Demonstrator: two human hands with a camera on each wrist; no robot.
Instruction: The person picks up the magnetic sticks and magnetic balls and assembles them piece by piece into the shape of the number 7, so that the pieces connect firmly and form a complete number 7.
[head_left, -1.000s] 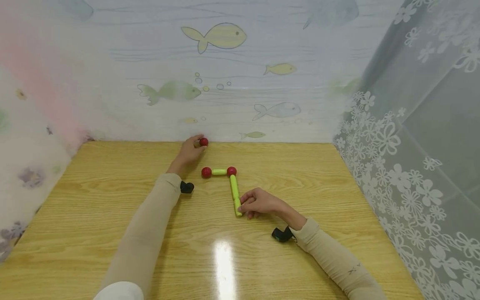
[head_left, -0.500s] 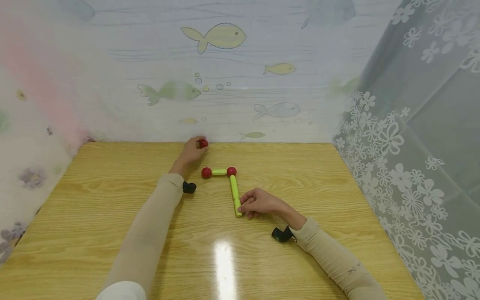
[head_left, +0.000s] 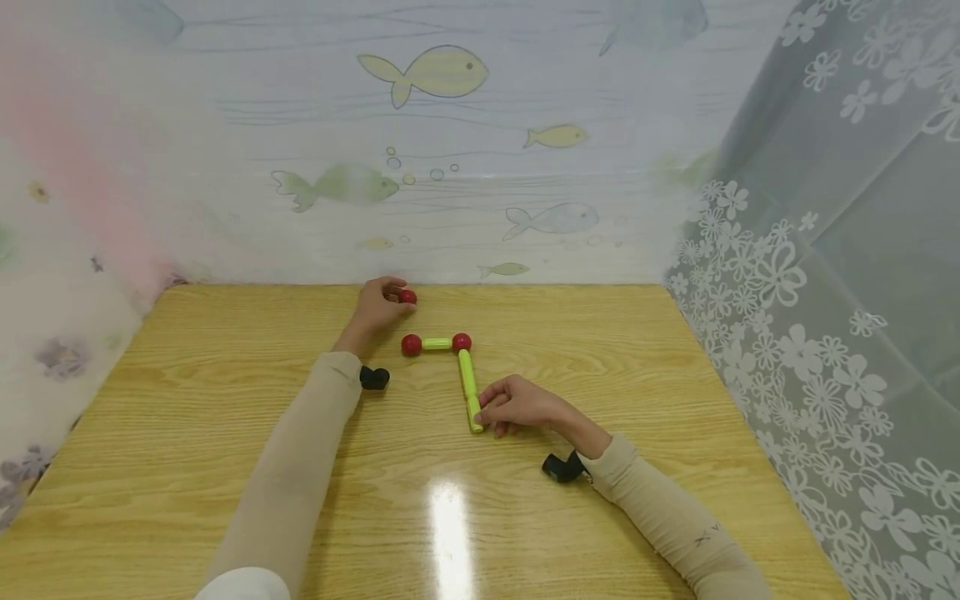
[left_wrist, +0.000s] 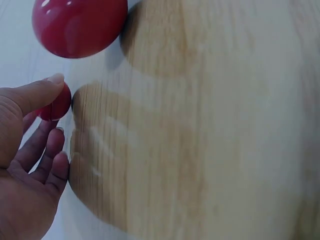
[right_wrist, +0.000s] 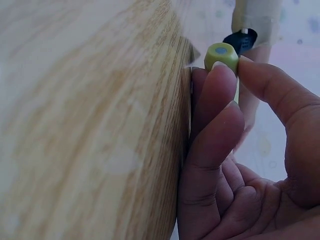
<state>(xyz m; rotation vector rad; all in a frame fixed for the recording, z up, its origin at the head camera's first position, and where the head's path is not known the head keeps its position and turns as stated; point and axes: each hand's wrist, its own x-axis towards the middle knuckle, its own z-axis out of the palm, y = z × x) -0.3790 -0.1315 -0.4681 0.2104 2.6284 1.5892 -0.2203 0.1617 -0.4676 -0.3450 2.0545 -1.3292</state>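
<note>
At the back of the table my left hand [head_left: 377, 305] pinches a small red ball [head_left: 407, 297] between thumb and fingers; the left wrist view also has this red ball [left_wrist: 56, 104]. My right hand [head_left: 521, 404] pinches the near end of a yellow-green rod [head_left: 472, 404], whose end face shows a grey disc in the right wrist view. A longer yellow-green rod [head_left: 467, 372] lines up with it and reaches a red ball [head_left: 462, 342]. From that ball a short yellow-green rod [head_left: 437, 343] runs left to another red ball [head_left: 411, 345].
The wooden table [head_left: 615, 358] meets a wall [head_left: 450, 225] printed with fish at its back edge. A lace curtain [head_left: 787, 333] hangs along the right side. Black wrist cameras, left [head_left: 374, 378] and right [head_left: 562, 468], sit at the sleeves.
My left hand has drawn the small red ball slightly away from the wall, toward me. The right hand and the joined rods stay where they were.
</note>
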